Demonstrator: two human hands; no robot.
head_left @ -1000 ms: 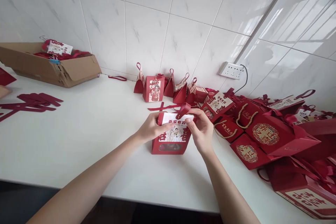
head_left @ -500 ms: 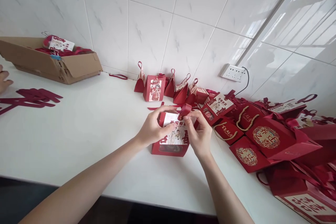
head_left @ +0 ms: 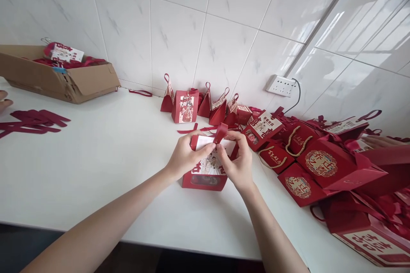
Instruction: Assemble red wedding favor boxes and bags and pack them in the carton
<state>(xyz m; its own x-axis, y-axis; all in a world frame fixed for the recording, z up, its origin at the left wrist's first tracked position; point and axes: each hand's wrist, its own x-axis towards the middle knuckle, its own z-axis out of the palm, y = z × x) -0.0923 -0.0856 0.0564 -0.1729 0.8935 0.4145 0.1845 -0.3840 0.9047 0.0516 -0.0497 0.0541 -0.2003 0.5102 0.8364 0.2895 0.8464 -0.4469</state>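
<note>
A red gift box [head_left: 205, 182] with a small clear window stands upright on the white table in front of me. A white printed card [head_left: 209, 164] covers its upper front. From the top edge rises a loop of dark red ribbon [head_left: 221, 131]. My left hand [head_left: 188, 153] is closed on the box's upper left, its thumb pressed at the foot of the loop. My right hand [head_left: 237, 160] pinches the same spot from the right, thumb in front and fingers behind the top. The fingertips behind the box are hidden.
Red ribbon strips [head_left: 38, 120] lie on the left near another person's fingers [head_left: 4, 101]. A cardboard box [head_left: 92, 81] stands behind them. Finished-looking red boxes [head_left: 186, 108] line the wall. More red boxes [head_left: 320, 164] crowd the right, where another hand [head_left: 381, 141] shows.
My left thumb has moved up from the card to the foot of the ribbon loop, meeting my right thumb. Another person's hand has appeared at the right. The view has shifted slightly.
</note>
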